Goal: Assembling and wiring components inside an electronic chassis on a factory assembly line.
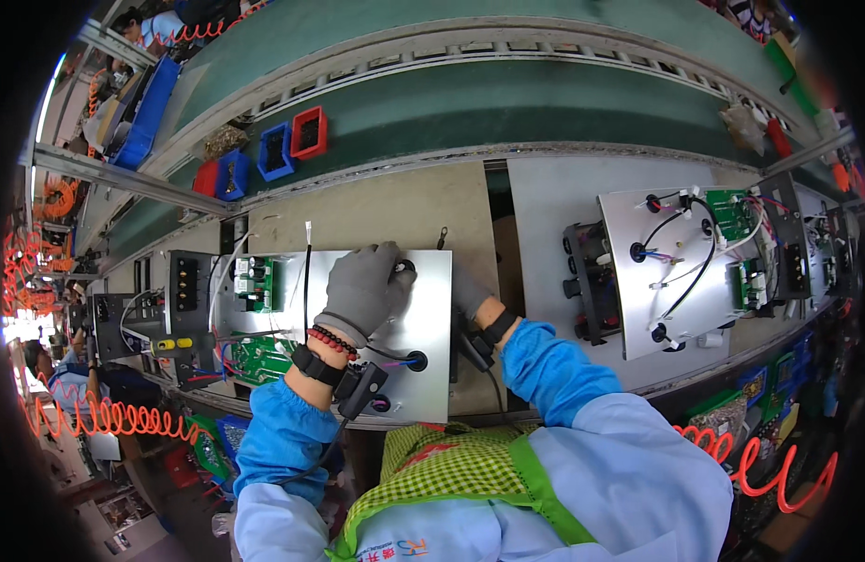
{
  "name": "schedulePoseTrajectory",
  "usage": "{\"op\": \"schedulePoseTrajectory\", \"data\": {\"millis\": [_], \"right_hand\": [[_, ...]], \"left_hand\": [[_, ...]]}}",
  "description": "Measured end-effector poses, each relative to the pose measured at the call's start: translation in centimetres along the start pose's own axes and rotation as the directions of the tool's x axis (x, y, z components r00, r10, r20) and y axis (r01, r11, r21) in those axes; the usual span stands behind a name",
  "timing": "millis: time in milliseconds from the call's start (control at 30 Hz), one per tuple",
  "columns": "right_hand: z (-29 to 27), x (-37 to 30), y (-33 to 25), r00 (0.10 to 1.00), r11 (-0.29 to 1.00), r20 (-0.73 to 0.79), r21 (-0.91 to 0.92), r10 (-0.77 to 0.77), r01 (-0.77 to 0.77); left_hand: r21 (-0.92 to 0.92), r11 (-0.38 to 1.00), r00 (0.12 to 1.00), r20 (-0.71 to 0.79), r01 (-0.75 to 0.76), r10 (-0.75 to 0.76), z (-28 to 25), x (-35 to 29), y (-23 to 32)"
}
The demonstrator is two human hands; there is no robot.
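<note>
Left hand [365, 288] arched low, fingers at black fitting [407, 267], panel's one o'clock, grip unclear | right hand [468, 291] beyond panel edge, two o'clock, fingers hidden, can't tell | metal panel [431, 323], wearer's eleven | bare bench [376, 201] opens past its twelve

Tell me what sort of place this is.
Most likely an electronics assembly line: metal panels with green circuit boards along a bench, coiled orange hoses at both sides, and small red and blue bins.
</note>
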State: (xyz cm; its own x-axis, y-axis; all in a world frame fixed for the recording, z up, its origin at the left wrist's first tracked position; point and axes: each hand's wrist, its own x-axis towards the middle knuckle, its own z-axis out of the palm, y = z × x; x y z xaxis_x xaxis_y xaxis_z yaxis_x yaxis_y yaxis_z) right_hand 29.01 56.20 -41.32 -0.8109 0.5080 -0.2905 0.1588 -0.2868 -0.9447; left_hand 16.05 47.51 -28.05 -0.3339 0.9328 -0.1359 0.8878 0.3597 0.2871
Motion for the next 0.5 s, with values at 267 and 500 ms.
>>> {"op": "schedulePoseTrajectory", "data": {"millis": [267,500], "right_hand": [[-3.1,-4.3,0.6,0.949,0.706,0.061,-0.654,-0.310,0.273],[-3.3,-10.0,0.8,0.980,0.970,-0.197,-0.237,0.005,-0.053]], "left_hand": [[-0.225,0.959,0.893,-0.447,-0.170,0.053,-3.4,-0.7,-1.8],[-0.282,0.959,0.791,-0.588,-0.005,-0.169,-7.7,-10.8,-5.2]]}}
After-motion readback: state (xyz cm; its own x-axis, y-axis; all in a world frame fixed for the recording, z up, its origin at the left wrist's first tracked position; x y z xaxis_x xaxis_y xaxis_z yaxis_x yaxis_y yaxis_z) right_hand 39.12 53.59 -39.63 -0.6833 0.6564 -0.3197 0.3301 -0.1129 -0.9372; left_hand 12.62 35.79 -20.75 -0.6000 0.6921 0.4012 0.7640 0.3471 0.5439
